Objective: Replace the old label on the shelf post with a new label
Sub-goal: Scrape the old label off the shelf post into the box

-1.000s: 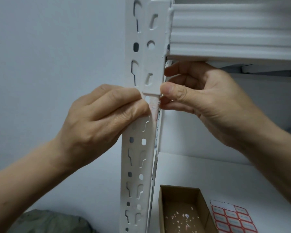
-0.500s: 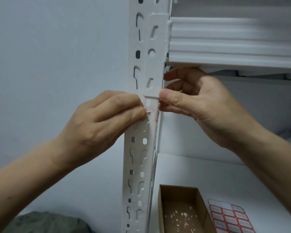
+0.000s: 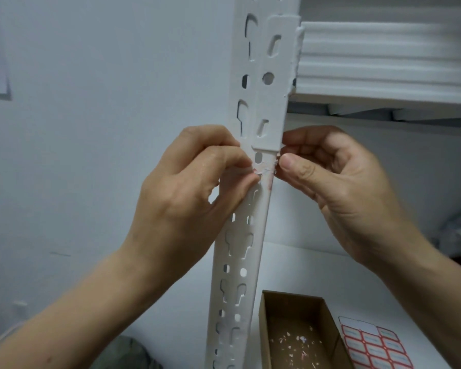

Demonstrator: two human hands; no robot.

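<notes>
While the view has drifted a little over the last second, both hands have stayed at the same spot on the shelf post (image 3: 240,249), so little is judged to have been gained. The old label (image 3: 261,172) is still there as a ragged, pink-tinged remnant just under the bracket plate (image 3: 274,102). It is pinched from the post's left side by the curled fingertips of the left hand (image 3: 186,198). The right hand (image 3: 338,187) is held curled at the post's right edge, thumb and forefinger nearly together (whether a scrap is clamped between them cannot be told). Removal is thus judged unfinished, and no new label has been taken up.

Counted: two hands, one post, one remnant and one shelf (image 3: 383,62) above. One cardboard box (image 3: 290,295) is seen on the counter (image 3: 304,262), with many pale scraps (image 3: 298,342) in it. One sheet of red-bordered labels (image 3: 370,344) lies beside it, cut off by the frame edge.
</notes>
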